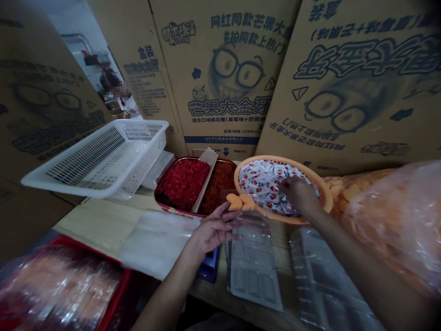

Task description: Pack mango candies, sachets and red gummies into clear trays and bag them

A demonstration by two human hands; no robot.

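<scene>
My right hand reaches into a round orange basket and its fingertips rest among many small white-and-red sachets. Whether those fingers grip a sachet is hidden. My left hand hangs over the table with its fingers spread, palm-side showing. Its thumb tip is just beside a couple of orange mango-shaped pieces near the basket's rim. Below the hands lie clear plastic blister trays with rectangular cavities.
A metal tray holds red and dark red pieces split by a divider. A white plastic crate sits tilted at left, and a red tray lies at lower left. A bag of orange pieces bulges at right. Printed cartons wall the back, with a person beyond.
</scene>
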